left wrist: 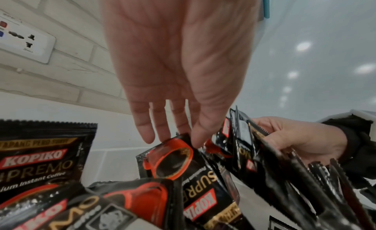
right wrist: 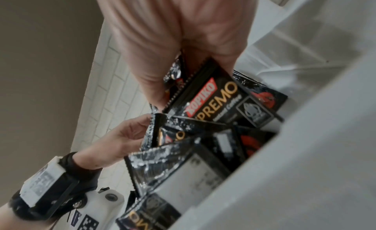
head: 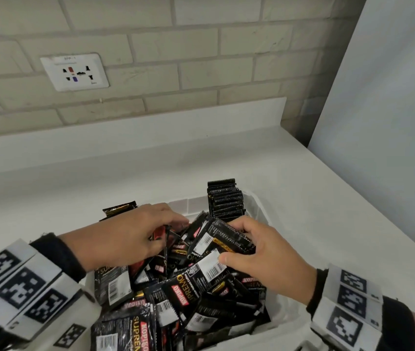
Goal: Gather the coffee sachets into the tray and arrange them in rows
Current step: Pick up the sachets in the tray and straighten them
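A white tray [head: 260,207] holds a jumbled heap of black Kopiko coffee sachets [head: 176,295]. At its far right corner, several sachets stand upright in a row [head: 225,198]. My left hand [head: 168,229] reaches into the heap from the left. Its thumb and fingertips [left wrist: 162,134] pinch the top edge of a sachet printed with a red cup [left wrist: 173,158]. My right hand [head: 231,241] grips a bundle of sachets [head: 222,239] just above the heap; the front one reads Kopiko Supremo [right wrist: 213,97]. The two hands are close together over the tray's middle.
The tray sits on a white counter [head: 302,173] against a pale brick-tile wall with a socket plate [head: 74,72]. A grey panel [head: 391,97] rises at the right. One sachet [head: 120,207] pokes up behind my left hand. The tray's wall [right wrist: 305,153] is near my right wrist.
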Motion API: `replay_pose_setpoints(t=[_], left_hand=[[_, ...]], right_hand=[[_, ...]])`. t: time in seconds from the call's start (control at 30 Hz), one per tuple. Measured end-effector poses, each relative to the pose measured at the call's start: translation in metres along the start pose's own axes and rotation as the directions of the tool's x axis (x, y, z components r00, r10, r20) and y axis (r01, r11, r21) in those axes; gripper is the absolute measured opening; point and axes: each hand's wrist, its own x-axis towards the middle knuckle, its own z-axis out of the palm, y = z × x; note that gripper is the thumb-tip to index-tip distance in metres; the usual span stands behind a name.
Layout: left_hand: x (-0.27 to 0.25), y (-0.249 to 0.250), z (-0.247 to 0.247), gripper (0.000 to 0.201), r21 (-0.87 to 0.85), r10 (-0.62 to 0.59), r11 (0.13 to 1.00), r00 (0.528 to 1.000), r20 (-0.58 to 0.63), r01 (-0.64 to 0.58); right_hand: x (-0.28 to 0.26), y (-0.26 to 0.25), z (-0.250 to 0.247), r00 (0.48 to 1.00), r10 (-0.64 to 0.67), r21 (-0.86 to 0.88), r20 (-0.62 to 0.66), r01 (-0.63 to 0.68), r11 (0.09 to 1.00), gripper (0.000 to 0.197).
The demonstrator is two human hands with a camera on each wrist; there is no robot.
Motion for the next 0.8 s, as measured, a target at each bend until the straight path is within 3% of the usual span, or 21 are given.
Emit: replay_pose_setpoints(t=[0.1, 0.27, 0.43, 0.63, 0.7, 0.8], left_hand=[[0.000, 0.000, 0.004, 0.047, -0.054, -0.016, 0.998, 1.000, -0.020, 0.015], [0.003, 0.005, 0.014, 0.056, -0.114, -0.051, 0.992, 0.997, 0.064, 0.059], [0.008, 0.003, 0.022, 0.041, -0.040, -0.099, 0.994, 0.993, 0.068, 0.102], [0.003, 0.000, 0.016, 0.058, -0.143, -0.088, 0.984, 0.991, 0.104, 0.103], [0.000, 0.004, 0.008, 0.058, -0.234, -0.089, 0.966, 0.992, 0.087, 0.107], [-0.009, 0.015, -0.008, 0.049, -0.491, -0.078, 0.867, 0.997, 0.029, 0.082]], right_hand=[[-0.005, 0.003, 0.001, 0.999, -0.015, 0.093, -0.047, 0.019, 0.996, 0.026], [-0.013, 0.006, 0.005, 0.997, -0.054, 0.197, -0.050, 0.063, 0.978, 0.028], [-0.012, 0.004, 0.004, 0.983, -0.135, 0.283, -0.125, 0.166, 0.945, 0.032], [-0.010, 0.000, -0.002, 0.946, -0.194, 0.281, -0.259, 0.266, 0.922, 0.028], [-0.009, -0.001, -0.003, 0.935, -0.196, 0.296, -0.295, 0.284, 0.912, 0.029], [-0.007, -0.006, -0.005, 0.931, -0.177, 0.344, -0.320, 0.289, 0.893, 0.030]])
